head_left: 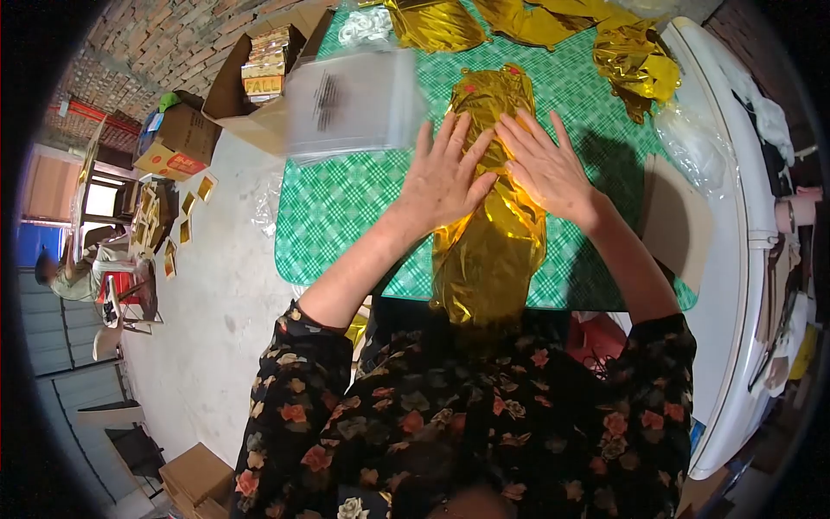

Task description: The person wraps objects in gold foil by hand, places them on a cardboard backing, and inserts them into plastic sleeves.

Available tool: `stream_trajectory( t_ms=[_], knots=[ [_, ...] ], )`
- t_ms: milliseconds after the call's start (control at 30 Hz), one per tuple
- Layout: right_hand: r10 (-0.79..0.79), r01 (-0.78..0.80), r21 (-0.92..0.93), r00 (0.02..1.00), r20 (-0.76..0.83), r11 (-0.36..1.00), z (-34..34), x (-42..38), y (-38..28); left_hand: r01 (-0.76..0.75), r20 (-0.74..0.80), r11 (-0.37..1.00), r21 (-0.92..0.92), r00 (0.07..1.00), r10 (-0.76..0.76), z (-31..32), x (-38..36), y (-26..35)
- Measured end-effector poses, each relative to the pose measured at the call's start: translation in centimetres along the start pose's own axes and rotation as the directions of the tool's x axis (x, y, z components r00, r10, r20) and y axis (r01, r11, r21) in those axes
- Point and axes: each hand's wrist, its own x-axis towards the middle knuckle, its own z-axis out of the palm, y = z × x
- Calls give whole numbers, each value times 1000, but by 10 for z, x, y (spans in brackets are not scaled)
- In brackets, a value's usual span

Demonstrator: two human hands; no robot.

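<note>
A long gold foil sheet, which looks like a flat foil balloon [488,268], lies lengthwise on the green checked table [346,208] and hangs over its front edge. My left hand [445,173] rests flat on its left side with the fingers spread. On its right side my right hand [546,169] lies flat too, fingers stretched out toward the far end. Two small red marks show near the far end of the foil. Neither hand grips anything.
Clear plastic bags [354,99] are stacked at the table's left, beside a cardboard box [251,121]. More gold foil [635,65] lies along the back. A white appliance [731,216] borders the right side. Far left, a person [73,277] sits.
</note>
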Motion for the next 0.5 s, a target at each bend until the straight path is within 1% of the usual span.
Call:
stream_trajectory(
  t_ms=[133, 167, 267, 300, 400, 433, 500],
  knots=[
    [-14, 14, 79, 1000, 3, 997, -19, -21, -7, 9, 30, 1000, -2, 1000, -9, -3, 1, 1],
    [-7, 9, 141, 1000, -12, 990, -27, -29, -10, 9, 26, 1000, 0, 1000, -9, -4, 1, 1],
    [61, -56, 131, 997, -36, 990, -44, -59, -8, 15, 24, 1000, 0, 1000, -15, -3, -1, 0],
    [116, -106, 127, 991, -68, 986, -51, -75, -7, 14, 25, 1000, -3, 1000, -14, -1, -1, -1],
    [374, -382, -67, 921, -113, 922, -62, -126, 5, -6, 20, 1000, -14, 1000, 6, 1, 1, -2],
    [503, -510, -154, 860, -86, 846, -68, -141, 6, -7, 21, 1000, -14, 1000, 8, 1, 1, -2],
    [652, -646, -208, 757, -52, 734, -74, -174, 9, -9, 25, 1000, -7, 1000, 9, -1, 1, -2]
  ],
)
